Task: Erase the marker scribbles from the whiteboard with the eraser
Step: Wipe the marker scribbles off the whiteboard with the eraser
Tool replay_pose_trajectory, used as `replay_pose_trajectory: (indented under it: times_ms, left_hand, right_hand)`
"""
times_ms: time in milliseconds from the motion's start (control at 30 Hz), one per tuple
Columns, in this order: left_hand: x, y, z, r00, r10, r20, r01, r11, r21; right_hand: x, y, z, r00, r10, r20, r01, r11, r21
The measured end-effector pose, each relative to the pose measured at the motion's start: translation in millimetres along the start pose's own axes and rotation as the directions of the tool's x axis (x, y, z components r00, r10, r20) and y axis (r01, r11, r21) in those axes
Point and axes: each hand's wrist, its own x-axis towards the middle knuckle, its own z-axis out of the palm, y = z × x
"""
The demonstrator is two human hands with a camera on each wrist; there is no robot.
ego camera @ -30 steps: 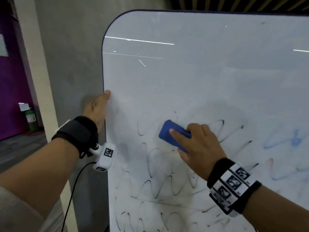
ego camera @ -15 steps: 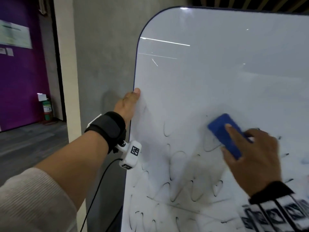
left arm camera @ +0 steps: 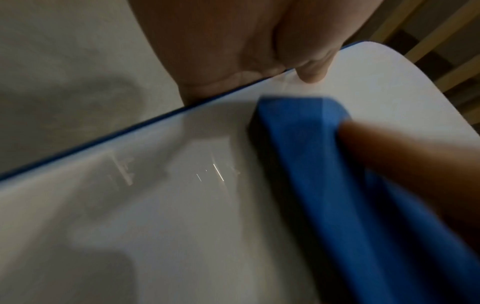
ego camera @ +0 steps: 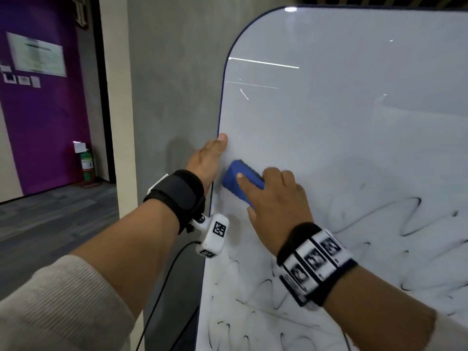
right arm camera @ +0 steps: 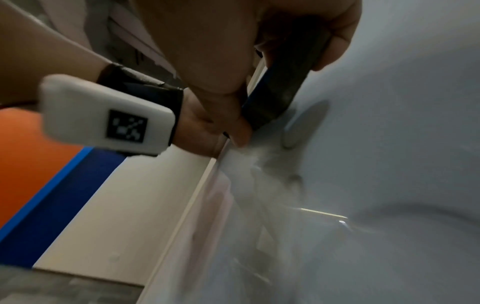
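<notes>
Near the whiteboard edge, right hand grips the eraser; left hand seemingly clasps the edge.

Grey concrete wall w/ cream pillar left of it. Further left: purple wall w/ posters, green extinguisher at base. Grey carpet floor.

Your head camera faces the whiteboard from above; both wrist cameras sit close against it, sharing the blue eraser.
</notes>
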Motion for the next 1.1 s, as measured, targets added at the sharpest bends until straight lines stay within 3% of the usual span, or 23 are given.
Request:
replay_pose_trajectory:
  times_ms: [133, 367, 467, 600, 667, 800, 900, 1033, 1100]
  left_hand:
    - [-3.1, 1.5, 0.0, 1.000, 0.022, 0.014, -0.022, 1.000, 0.003]
    - [-2.6, 1.0, 1.4, 1.000, -0.017, 0.021, 0.016, 0.999, 0.043]
    - [-0.7, -3.0, 1.9, 1.000, 0.014, 0.004, -0.015, 0.997, 0.073]
    - [3.4, -6.1, -1.7, 0.998, 0.053, -0.027, -0.049, 0.990, 0.132]
    - [7.5, -9.6, 0.1, 0.998, 0.059, -0.028, -0.054, 0.984, 0.167]
    - [5.5, -7.6, 1.0, 0.999, 0.036, -0.021, -0.032, 0.988, 0.151]
    - [4.0, -8.6, 1.5, 0.998, 0.051, -0.044, -0.045, 0.992, 0.121]
    - [4.3, -10.2, 2.9, 0.996, 0.065, -0.063, -0.060, 0.994, 0.090]
    - [4.6, -7.7, 3.6, 0.995, 0.082, -0.058, -0.073, 0.988, 0.134]
  right_hand:
    - [-51.7, 23.6, 1.3, 0.998, -0.026, 0.060, 0.027, 1.000, -0.015]
    - [22.8, -7.4, -0.8, 1.000, -0.013, -0.025, 0.012, 0.999, -0.030]
    - [-27.2, 16.2, 6.2, 0.999, 0.024, 0.040, -0.024, 1.000, 0.018]
    - [-119.6, 47.4, 7.8, 0.987, 0.034, 0.156, -0.028, 0.999, -0.043]
    - [-106.9, 53.8, -0.9, 0.993, 0.029, 0.113, -0.022, 0.998, -0.062]
    - [-30.5, 62.7, -28.4, 0.985, 0.123, -0.119, -0.129, 0.991, -0.041]
    - [-49.6, 62.1, -15.8, 0.996, 0.084, -0.039, -0.084, 0.996, -0.012]
    - [-109.8, 48.3, 15.1, 0.971, -0.114, 0.208, 0.126, 0.991, -0.049]
    - [-81.6, 52.2, 3.6, 0.987, -0.091, 0.133, 0.099, 0.994, -0.056]
